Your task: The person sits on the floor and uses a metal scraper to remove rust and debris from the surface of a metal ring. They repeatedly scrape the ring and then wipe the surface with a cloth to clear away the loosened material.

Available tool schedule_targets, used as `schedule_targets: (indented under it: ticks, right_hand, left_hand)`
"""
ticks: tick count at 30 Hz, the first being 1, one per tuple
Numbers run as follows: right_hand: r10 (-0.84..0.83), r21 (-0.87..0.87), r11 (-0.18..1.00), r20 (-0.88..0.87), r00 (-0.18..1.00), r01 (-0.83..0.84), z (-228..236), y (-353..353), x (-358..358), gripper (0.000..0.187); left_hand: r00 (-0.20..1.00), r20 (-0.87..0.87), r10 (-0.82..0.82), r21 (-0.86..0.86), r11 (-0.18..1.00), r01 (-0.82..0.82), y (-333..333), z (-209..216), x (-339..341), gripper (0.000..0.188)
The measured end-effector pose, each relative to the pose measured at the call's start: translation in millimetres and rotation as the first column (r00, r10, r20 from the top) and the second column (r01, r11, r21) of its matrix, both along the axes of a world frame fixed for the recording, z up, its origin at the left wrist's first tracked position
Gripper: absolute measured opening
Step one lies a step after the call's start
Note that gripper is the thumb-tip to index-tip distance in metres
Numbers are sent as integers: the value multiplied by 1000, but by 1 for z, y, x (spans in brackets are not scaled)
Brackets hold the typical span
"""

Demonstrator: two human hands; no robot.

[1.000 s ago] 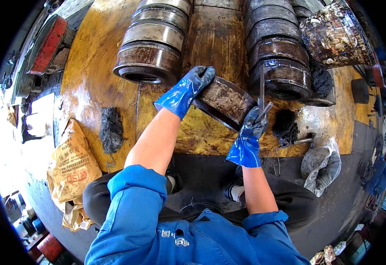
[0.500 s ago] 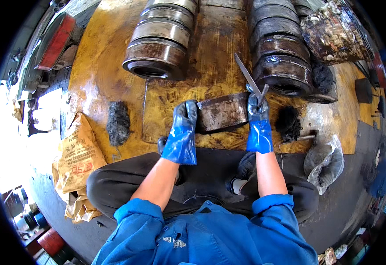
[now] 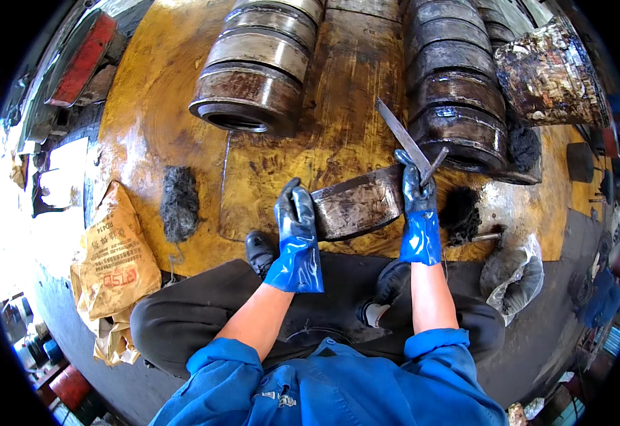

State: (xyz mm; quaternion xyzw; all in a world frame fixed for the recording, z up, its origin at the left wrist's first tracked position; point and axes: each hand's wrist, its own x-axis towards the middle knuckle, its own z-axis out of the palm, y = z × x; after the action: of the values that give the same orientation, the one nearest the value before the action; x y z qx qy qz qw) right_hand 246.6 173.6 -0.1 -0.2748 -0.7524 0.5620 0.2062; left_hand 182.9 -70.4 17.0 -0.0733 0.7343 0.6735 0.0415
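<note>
A dark, greasy metal ring [image 3: 359,204] stands on its edge between my two hands, its outer band turned up and slightly tilted. My left hand [image 3: 297,216], in a blue rubber glove with a blackened palm, rests against the ring's left end, fingers stretched up and loosened. My right hand [image 3: 418,195], gloved the same way, is closed round a long flat metal blade [image 3: 398,131] that points up and to the left. A short metal rod [image 3: 435,165] sticks out of the same fist. That hand is against the ring's right end; its contact is partly hidden.
Stacked rings [image 3: 249,85] lie in a row at far left, another row [image 3: 459,128] at far right. A grimy bucket [image 3: 555,74] is beyond. Dark rags [image 3: 180,202] and a black fibrous clump [image 3: 461,213] flank me, with a paper sack [image 3: 114,255] and plastic bag [image 3: 512,273].
My left hand has loosened from its grip on the ring's end and its fingers have straightened. The ring has tilted, its left end lower. My right hand still holds the blade.
</note>
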Motion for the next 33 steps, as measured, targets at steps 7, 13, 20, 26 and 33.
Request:
schedule_targets:
  ticks: [7,13,20,26,33]
  right_hand:
    - [-107,-248,967,-198,974,56,-10,-1,-19,30]
    - [-65,24,997,-156,986,70,-12,7,-51,24]
    - [-64,30,998,110,992,61,26,-2,-95,36]
    - [-26,-49,998,35,999,28,25,10,-106,27]
    - [24,-51,999,194,981,-14,4,28,-150,25]
  left_hand:
    - [980,83,181,37,982,-185,5,-11,-14,37]
    - [916,332,223,228,924,-308,-6,-53,-47,41]
    - [810,585,28,256,942,-217,-26,-82,-98,30]
    - [790,614,-1,-78,995,62,-1,-39,-119,29]
    - [815,563,-135,188,982,32,-8,-92,-140,28]
